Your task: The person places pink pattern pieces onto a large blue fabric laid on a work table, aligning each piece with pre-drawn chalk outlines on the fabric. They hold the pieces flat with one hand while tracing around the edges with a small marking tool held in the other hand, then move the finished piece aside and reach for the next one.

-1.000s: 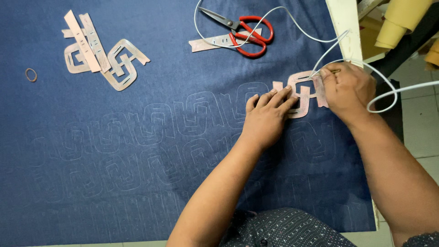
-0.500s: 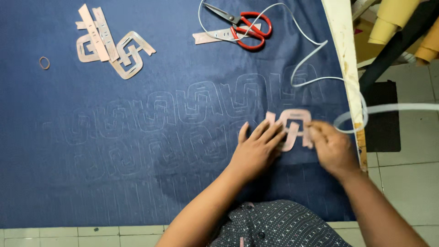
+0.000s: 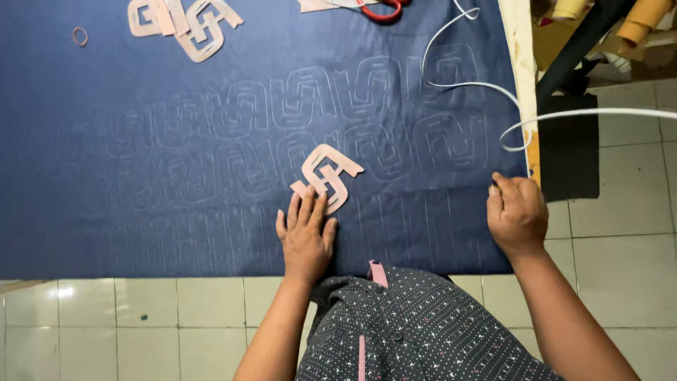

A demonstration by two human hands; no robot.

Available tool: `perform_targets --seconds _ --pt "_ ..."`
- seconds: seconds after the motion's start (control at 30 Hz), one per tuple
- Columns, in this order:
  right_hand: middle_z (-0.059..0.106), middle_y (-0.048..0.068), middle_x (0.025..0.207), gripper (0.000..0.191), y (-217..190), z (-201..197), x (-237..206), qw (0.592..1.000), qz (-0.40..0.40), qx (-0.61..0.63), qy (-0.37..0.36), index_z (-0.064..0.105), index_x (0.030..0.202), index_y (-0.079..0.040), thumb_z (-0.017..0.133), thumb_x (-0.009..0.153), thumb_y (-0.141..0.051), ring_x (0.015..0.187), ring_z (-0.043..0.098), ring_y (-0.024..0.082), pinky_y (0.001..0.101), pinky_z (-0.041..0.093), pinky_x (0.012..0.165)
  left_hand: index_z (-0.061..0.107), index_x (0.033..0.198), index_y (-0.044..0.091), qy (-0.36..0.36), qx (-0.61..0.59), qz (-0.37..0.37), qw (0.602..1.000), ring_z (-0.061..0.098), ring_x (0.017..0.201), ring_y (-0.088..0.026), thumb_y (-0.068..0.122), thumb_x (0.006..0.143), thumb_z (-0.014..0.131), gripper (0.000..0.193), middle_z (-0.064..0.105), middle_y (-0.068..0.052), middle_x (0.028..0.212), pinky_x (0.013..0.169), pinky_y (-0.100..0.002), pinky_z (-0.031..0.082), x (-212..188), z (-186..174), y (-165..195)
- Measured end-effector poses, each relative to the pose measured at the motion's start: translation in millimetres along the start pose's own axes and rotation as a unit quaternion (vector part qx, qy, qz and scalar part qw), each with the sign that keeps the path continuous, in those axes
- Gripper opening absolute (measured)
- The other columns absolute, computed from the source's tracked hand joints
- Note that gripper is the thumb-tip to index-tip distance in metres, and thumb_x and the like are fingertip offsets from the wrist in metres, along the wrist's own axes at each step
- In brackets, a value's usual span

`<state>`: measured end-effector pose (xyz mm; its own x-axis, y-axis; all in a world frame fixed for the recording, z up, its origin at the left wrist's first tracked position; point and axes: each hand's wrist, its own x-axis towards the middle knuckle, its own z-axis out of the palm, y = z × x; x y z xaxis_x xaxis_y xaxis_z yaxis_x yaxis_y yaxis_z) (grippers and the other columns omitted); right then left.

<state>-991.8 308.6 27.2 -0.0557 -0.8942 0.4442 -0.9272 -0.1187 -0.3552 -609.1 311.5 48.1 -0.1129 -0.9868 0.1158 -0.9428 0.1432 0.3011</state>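
While my left hand (image 3: 306, 235) lies flat and open, fingertips pinning the pink interlocking card template (image 3: 326, 176) mid-cloth (it sat nearer the right edge before), my right hand (image 3: 517, 214) has left it, curled at the dark blue fabric's (image 3: 141, 176) edge; its grasp I cannot tell.

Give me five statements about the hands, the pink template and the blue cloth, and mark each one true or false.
1. The left hand has its fingertips on a pink template. True.
2. The right hand holds the scissors. False: the scissors lie at the top edge of the blue cloth, far from both hands.
3. The right hand is at the right edge of the cloth. True.
4. The cloth is plain, with no marks. False: faint traced outlines of interlocking shapes run across it.
5. More pink cut-outs lie at the top left. True.
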Motion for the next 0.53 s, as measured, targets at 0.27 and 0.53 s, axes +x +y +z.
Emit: perform_targets --seconds 0.27,0.53 --pt "0.061 0.013 0.108 0.023 -8.0 -7.6 -11.4 1.000 -0.011 -0.010 0.008 0.073 0.123 -0.007 0.070 0.101 -0.010 0.099 0.064 0.033 0.0441 0.053 0.087 0.055 0.148 0.022 0.021 -0.016 -0.013 1.000 0.035 0.150 -0.028 0.034 0.096 0.063 0.054 0.044 -0.002 0.161 0.121 -0.054 0.019 -27.8 -6.1 -17.6" --pt "0.062 0.011 0.107 0.020 -15.1 3.1 -9.2 1.000 0.015 -0.009 0.009 0.075 0.120 -0.010 0.068 0.101 -0.009 0.097 0.065 0.032 0.0430 0.054 0.086 0.058 0.145 0.023 -0.020 -0.041 -0.022 0.999 0.037 0.149 -0.025 0.034 0.091 0.069 0.056 0.045 0.000 0.159 0.121 -0.053 0.020 -45.6 -16.2 -53.0"
